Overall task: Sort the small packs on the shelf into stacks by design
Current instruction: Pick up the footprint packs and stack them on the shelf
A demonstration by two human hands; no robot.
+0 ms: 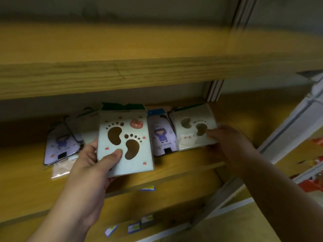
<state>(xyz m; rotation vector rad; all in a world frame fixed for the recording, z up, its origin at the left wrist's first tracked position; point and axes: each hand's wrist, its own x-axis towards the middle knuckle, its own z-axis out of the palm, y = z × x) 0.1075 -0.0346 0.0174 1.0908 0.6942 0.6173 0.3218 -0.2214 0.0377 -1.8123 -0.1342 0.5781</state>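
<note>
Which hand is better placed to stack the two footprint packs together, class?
The left hand, probably. It already grips a footprint pack off the shelf, free to carry across. The right hand only touches the other footprint pack, which lies on the shelf.

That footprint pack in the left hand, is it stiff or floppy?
Probably fairly stiff: the footprint pack stays flat though the left hand grips only its lower left corner. Likely light, since a thumb pinch holds it up. Its glossy sleeve may be somewhat slippery.
</note>
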